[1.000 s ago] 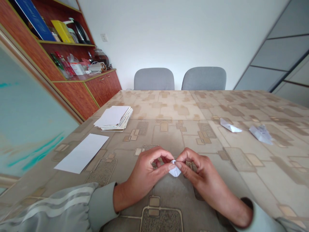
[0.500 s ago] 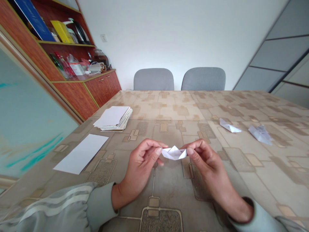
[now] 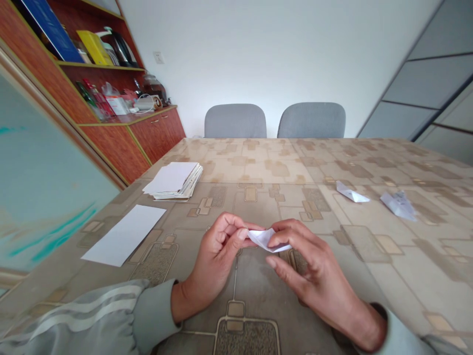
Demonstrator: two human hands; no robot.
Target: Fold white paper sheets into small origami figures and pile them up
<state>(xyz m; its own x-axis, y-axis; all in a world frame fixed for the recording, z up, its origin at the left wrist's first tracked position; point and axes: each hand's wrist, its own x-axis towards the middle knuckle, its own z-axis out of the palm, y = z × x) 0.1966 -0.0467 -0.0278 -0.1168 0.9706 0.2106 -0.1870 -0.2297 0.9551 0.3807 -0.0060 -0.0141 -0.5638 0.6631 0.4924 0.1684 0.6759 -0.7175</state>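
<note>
A small folded white paper (image 3: 264, 239) sits just above the patterned tabletop, its left end pinched in my left hand (image 3: 219, 251). My right hand (image 3: 310, 261) lies over its right end, with the fingers on top and the thumb apart below it. Part of the paper is hidden by my fingers. Left of my hands lies a flat white paper sheet (image 3: 123, 235). Farther back stands a stack of white paper (image 3: 173, 180). Two folded paper pieces (image 3: 352, 192) (image 3: 399, 206) lie to the right, out of reach of my fingers.
The patterned table (image 3: 295, 158) stretches ahead. Two grey chairs (image 3: 235, 121) (image 3: 311, 120) stand beyond its far edge. A red wooden cabinet (image 3: 155, 130) with cluttered shelves stands at the left, and a glass panel (image 3: 44, 197) runs along the table's left side.
The paper has gone from an open boat-like shape to a flatter, narrower fold. My right hand has moved over its right end, and the thumb has come away from it.
</note>
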